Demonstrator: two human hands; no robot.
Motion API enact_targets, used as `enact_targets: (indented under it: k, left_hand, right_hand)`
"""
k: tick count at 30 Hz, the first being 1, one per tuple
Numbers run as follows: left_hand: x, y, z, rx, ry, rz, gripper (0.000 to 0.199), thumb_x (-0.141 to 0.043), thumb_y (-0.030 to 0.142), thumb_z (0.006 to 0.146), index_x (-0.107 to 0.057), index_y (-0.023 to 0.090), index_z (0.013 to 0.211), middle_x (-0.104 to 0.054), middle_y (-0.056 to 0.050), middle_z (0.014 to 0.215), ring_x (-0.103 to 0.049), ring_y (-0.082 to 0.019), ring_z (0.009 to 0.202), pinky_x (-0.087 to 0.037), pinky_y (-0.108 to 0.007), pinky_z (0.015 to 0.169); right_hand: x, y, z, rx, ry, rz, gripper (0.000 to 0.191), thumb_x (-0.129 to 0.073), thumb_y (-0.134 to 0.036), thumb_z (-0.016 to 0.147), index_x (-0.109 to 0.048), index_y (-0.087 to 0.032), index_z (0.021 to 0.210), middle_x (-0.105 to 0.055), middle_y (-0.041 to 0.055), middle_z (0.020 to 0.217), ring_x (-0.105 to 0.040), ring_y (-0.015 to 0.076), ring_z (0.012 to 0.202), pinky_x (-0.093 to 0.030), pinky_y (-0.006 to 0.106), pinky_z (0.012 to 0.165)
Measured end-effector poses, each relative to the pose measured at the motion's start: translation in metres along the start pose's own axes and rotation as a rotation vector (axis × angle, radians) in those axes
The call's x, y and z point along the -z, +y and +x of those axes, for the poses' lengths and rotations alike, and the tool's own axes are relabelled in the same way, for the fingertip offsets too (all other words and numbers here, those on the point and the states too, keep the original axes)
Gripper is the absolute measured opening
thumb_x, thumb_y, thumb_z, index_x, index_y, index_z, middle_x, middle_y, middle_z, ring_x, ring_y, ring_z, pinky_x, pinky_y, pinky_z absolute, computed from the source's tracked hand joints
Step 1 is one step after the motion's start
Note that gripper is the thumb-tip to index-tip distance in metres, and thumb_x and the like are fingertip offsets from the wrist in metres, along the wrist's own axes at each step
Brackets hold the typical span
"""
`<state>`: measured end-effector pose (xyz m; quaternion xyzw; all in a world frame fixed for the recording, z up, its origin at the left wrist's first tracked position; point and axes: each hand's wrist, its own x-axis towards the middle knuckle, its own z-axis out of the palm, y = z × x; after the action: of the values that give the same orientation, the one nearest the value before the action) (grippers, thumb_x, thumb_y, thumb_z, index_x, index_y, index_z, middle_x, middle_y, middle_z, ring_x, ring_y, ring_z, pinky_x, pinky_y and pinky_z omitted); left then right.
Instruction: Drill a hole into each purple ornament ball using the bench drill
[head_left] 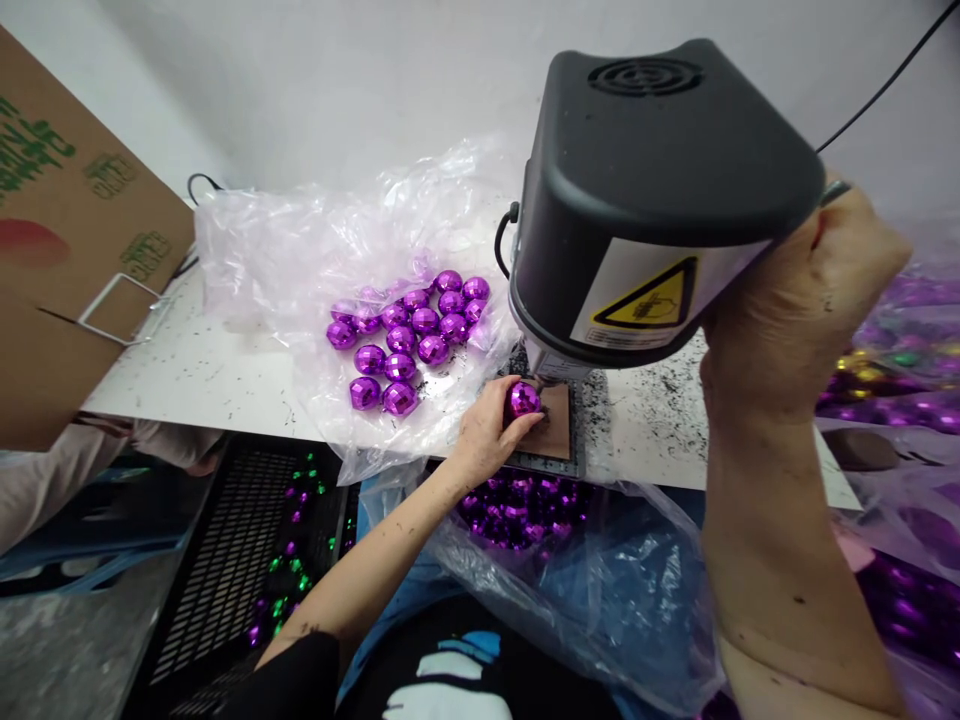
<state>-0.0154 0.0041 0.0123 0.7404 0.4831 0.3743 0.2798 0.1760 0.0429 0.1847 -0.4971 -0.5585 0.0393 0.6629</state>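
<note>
My left hand pinches a shiny purple faceted ball between thumb and fingers. It holds the ball over a brown pad, right at the narrow lower tip of a black bench machine. My right hand is raised and closed at the right side of the machine's housing, gripping its handle, which is mostly hidden by the hand and housing. Left of the machine, several similar purple balls lie on a clear plastic bag on the white table.
Black shavings litter the white table. A cardboard box stands at left, near another person's sleeve. Below are a black crate with green and purple pieces and a plastic bag of purple balls. Purple strands fill the right.
</note>
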Motion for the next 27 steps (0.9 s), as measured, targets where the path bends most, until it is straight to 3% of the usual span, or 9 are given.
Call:
enact_targets:
  k: [8,14,18,21,27]
  left_hand:
    - [-0.011,0.002,-0.001,-0.127,0.006,0.179,0.048,-0.068,0.042,0.091,-0.051,0.018,0.129,-0.063,-0.012,0.123,-0.061,-0.026,0.116,-0.048,-0.040,0.099]
    - [-0.022,0.004,0.004,-0.065,0.030,0.228,0.041,-0.074,0.034,0.085,-0.054,0.019,0.118,-0.064,-0.008,0.112,-0.058,-0.026,0.111,-0.037,-0.046,0.109]
    - [-0.023,0.003,0.004,-0.077,0.004,0.243,0.040,-0.073,0.032,0.086,-0.052,0.020,0.118,-0.064,-0.007,0.112,-0.057,-0.025,0.111,-0.023,-0.053,0.120]
    - [-0.022,0.002,0.004,-0.091,-0.004,0.253,0.038,-0.070,0.034,0.088,-0.051,0.020,0.118,-0.064,-0.007,0.113,-0.057,-0.025,0.111,-0.021,-0.054,0.121]
    - [-0.021,0.002,0.004,-0.113,0.012,0.267,0.040,-0.069,0.036,0.088,-0.049,0.019,0.119,-0.063,-0.009,0.117,-0.055,-0.028,0.115,-0.030,-0.053,0.117]
  right_hand:
    - [-0.001,0.002,0.000,0.028,0.019,0.019,0.063,-0.047,-0.072,0.084,-0.048,-0.012,0.068,-0.041,-0.0029,0.062,-0.035,0.0013,0.061,-0.027,0.022,0.061]
    - [0.002,0.002,0.002,0.002,-0.029,0.067,0.059,-0.053,-0.072,0.083,-0.046,-0.015,0.067,-0.043,-0.0019,0.059,-0.038,0.0039,0.055,-0.028,0.024,0.053]
    - [0.006,0.001,0.000,-0.007,-0.063,0.082,0.055,-0.056,-0.064,0.087,-0.043,-0.015,0.067,-0.037,-0.0035,0.057,-0.037,0.0031,0.052,-0.029,0.022,0.052]
    - [0.012,-0.001,-0.012,0.041,-0.024,-0.012,0.051,-0.052,-0.059,0.092,-0.047,-0.013,0.070,-0.031,-0.0043,0.059,-0.032,0.0012,0.053,-0.024,0.020,0.053]
    - [0.034,0.000,-0.058,0.234,-0.003,-0.156,0.017,-0.061,-0.031,0.091,-0.062,-0.015,0.085,-0.054,-0.0022,0.071,-0.049,0.0031,0.055,-0.036,0.022,0.055]
